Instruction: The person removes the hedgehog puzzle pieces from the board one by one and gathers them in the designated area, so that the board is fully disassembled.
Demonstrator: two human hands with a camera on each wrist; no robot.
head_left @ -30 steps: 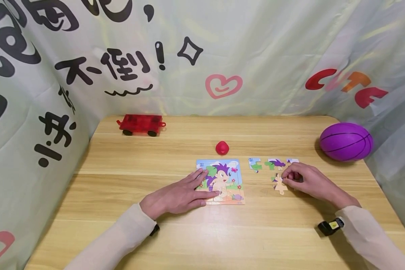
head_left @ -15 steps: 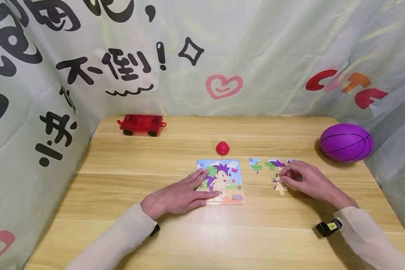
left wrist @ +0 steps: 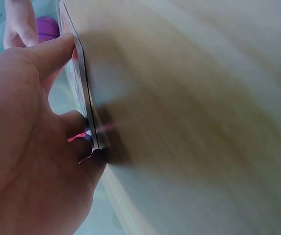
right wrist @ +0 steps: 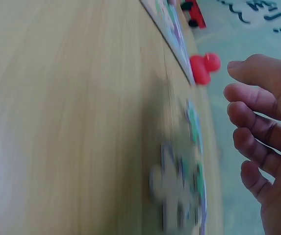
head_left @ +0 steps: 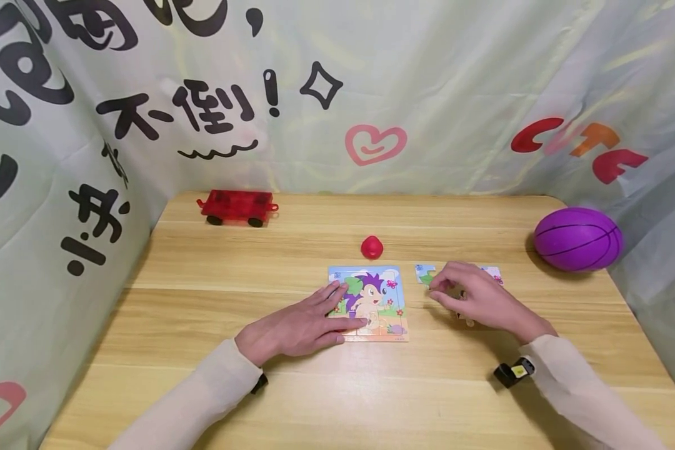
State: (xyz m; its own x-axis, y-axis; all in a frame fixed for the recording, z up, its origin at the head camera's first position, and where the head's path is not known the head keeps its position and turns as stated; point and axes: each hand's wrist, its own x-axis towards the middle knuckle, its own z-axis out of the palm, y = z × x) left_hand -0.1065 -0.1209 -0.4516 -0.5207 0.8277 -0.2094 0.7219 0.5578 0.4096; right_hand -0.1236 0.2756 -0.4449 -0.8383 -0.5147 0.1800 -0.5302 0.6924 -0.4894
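My left hand point(head_left: 300, 322) rests on a square jigsaw puzzle point(head_left: 381, 306) with a purple-haired hedgehog picture, its fingers spread over the left part and lower edge. In the left wrist view, the thumb point(left wrist: 57, 51) lies at the edge of the puzzle board point(left wrist: 84, 81). Above the loose jigsaw pieces, my right hand point(head_left: 478, 294) hovers with loosely curled fingers. The right wrist view shows a gap between thumb and fingers point(right wrist: 253, 105), with nothing held. A blue-green corner piece point(head_left: 424, 272) lies left of that hand, another piece point(head_left: 492, 272) behind it; others are partly hidden beneath.
A small red figure point(head_left: 372, 247) stands behind the puzzle. At the table's back left is a red toy wagon point(head_left: 239, 206); a purple ball point(head_left: 578, 239) sits at the right edge. Printed curtains point(head_left: 455, 94) enclose the wooden table point(head_left: 315, 400).
My right hand has moved left across the loose pieces, its thumb and fingers parting, and now covers the middle ones. The left hand stays on the puzzle.
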